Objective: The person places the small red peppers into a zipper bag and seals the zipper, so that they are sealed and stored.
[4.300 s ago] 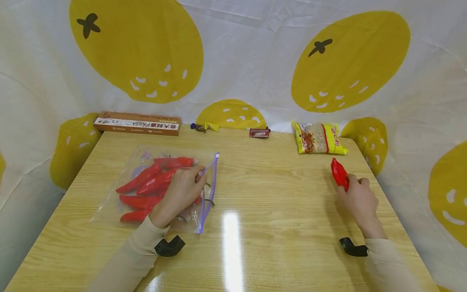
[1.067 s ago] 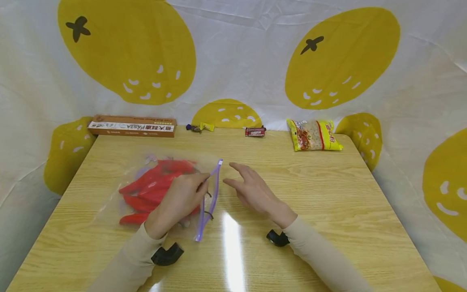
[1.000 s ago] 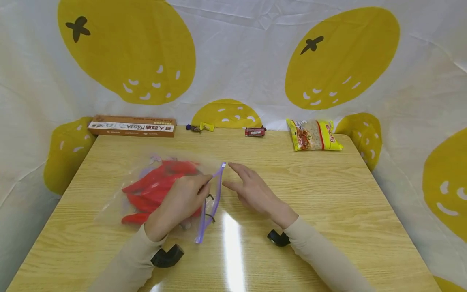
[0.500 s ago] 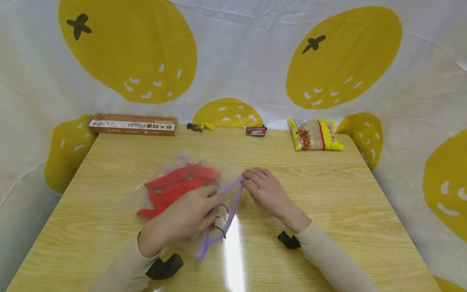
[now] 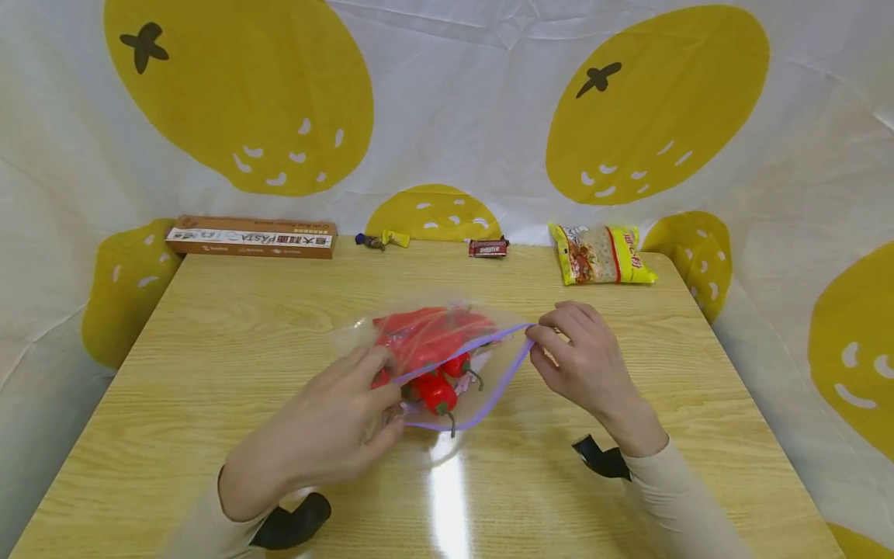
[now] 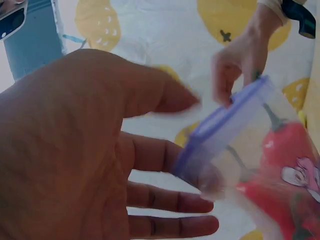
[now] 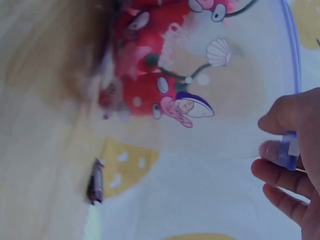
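Note:
A clear zip bag point(image 5: 489, 407) with a purple zip edge holds several red chili peppers point(image 5: 436, 390) with green stems. Its mouth gapes toward the person. My right hand point(image 5: 583, 365) pinches one corner of the zip edge; in the right wrist view, the slider end point(image 7: 289, 150) sits between thumb and fingers. At the opposite corner is my left hand point(image 5: 317, 419). The left wrist view shows its thumb point(image 6: 175, 97) apart from the bag and its fingers extended, the index fingertip behind the clear plastic. Cartoon prints point(image 7: 192, 107) mark the bag.
Along the back of the wooden table point(image 5: 265, 310) lie a pasta box point(image 5: 251, 237), small wrapped candies point(image 5: 382, 239), a red-brown wrapped bar point(image 5: 489, 248) and a yellow food packet point(image 5: 602, 255). A white cloth with yellow fruit prints point(image 5: 447, 101) hangs behind and at both sides.
Earlier my right hand held a red pepper at the right; that hand now pinches the bag's corner. The bag has moved right and turned, its mouth wider. My left hand's grip has loosened.

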The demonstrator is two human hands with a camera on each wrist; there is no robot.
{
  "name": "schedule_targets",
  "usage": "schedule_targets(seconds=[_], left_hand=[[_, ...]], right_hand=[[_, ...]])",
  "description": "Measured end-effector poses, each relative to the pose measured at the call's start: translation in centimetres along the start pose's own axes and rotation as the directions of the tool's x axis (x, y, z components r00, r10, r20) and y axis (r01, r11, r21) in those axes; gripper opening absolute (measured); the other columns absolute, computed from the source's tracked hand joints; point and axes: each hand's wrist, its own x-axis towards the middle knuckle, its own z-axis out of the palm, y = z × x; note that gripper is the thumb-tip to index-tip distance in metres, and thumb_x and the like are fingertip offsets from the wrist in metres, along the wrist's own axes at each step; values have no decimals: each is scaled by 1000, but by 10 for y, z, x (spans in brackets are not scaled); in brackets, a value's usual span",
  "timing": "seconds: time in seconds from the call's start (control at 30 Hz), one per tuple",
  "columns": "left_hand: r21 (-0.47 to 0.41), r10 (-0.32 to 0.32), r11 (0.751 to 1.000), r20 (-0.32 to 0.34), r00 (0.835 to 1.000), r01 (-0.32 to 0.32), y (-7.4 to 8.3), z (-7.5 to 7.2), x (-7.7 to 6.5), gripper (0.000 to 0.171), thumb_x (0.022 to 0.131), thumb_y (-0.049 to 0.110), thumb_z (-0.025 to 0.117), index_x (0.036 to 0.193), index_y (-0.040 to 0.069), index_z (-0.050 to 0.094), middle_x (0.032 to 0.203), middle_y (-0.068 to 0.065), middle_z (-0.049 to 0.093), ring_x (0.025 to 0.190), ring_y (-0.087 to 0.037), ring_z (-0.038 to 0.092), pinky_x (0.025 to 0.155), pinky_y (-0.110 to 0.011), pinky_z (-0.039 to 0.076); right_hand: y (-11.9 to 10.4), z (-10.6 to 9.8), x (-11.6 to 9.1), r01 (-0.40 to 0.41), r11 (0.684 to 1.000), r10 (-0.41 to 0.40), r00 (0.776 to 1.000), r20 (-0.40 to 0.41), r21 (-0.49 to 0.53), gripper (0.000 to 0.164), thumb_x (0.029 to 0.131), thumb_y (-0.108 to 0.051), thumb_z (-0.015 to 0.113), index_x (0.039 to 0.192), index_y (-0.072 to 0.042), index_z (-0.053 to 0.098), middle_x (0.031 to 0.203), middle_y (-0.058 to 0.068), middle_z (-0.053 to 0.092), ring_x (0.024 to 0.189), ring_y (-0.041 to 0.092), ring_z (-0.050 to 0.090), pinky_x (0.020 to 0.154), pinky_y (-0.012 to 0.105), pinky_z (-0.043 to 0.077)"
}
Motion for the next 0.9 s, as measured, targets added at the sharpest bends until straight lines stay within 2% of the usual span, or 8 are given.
schedule_targets(seconds=[0.07, 0.2, 0.37, 0.5, 0.6, 0.73, 0.83, 0.9], left_hand=[[-8, 0, 1000, -19, 1000, 0, -3, -5, -1, 26, 79, 43, 66, 74, 19, 58, 108, -3, 50, 90, -16, 47, 71, -29, 42], [-72, 43, 996, -169, 985, -56, -12, -13, 1, 29, 86, 42, 58, 82, 14, 59, 109, -7, 53, 90, -17, 53, 66, -29, 47], [-167, 77, 974, -388, 918, -152, -25, -19, 5, 29, 94, 32, 47, 88, 7, 61, 97, -6, 56, 77, -12, 56, 64, -20, 46], [-256, 43, 946, -508, 860, -199, -34, -21, 9, 25, 92, 26, 54, 91, 3, 62, 92, -5, 61, 79, -9, 59, 71, -15, 46], [-399, -82, 892, -603, 794, -210, -39, -23, 8, 30, 87, 19, 62, 100, -8, 61, 90, -5, 65, 79, -6, 61, 65, -11, 45], [-669, -331, 686, -637, 696, -286, -41, -26, 6, 39, 78, -5, 66, 112, -18, 51, 84, -8, 68, 71, -11, 65, 60, -15, 48], [-814, -517, 523, -537, 667, -251, -43, -27, 6, 34, 77, -13, 63, 111, -16, 54, 79, -9, 69, 66, -15, 66, 65, -21, 52], [-872, -616, 470, -435, 657, -137, -47, -25, 8, 26, 80, -7, 63, 106, -9, 61, 78, -6, 70, 66, -14, 65, 68, -22, 52]], right_hand=[[2, -8, 2, -14, 1000, 14, 1000, 1, 17, 15, 82, -12, 51, 80, -4, 64, 80, 9, 57, 73, 28, 57, 86, 48, 44], [5, -23, 6, -57, 995, 57, 998, 2, 86, 20, 87, -13, 49, 85, -2, 65, 83, 12, 57, 73, 25, 57, 94, 47, 41], [4, -38, 15, -86, 972, 95, 995, -29, 219, 25, 95, -17, 47, 99, -3, 67, 88, 13, 56, 70, 15, 50, 76, 23, 45], [-1, -46, 29, -73, 926, 115, 989, -94, 370, 25, 94, -17, 52, 101, 0, 68, 84, 14, 56, 72, 14, 49, 65, 19, 37], [-5, -51, 37, -66, 786, 189, 972, -137, 614, 22, 89, -5, 57, 103, 11, 63, 85, 17, 58, 74, 15, 54, 69, 18, 43], [-7, -55, 37, -122, 477, 366, 928, -71, 870, 33, 78, 14, 61, 110, 20, 54, 96, 19, 63, 77, 20, 63, 70, 23, 52], [-5, -53, 31, -241, 290, 480, 874, 77, 926, 36, 77, 20, 58, 112, 21, 52, 100, 17, 63, 74, 22, 65, 68, 29, 53], [-2, -47, 27, -320, 187, 534, 827, 177, 929, 34, 78, 21, 55, 112, 19, 54, 99, 16, 63, 73, 21, 64, 67, 31, 54]])
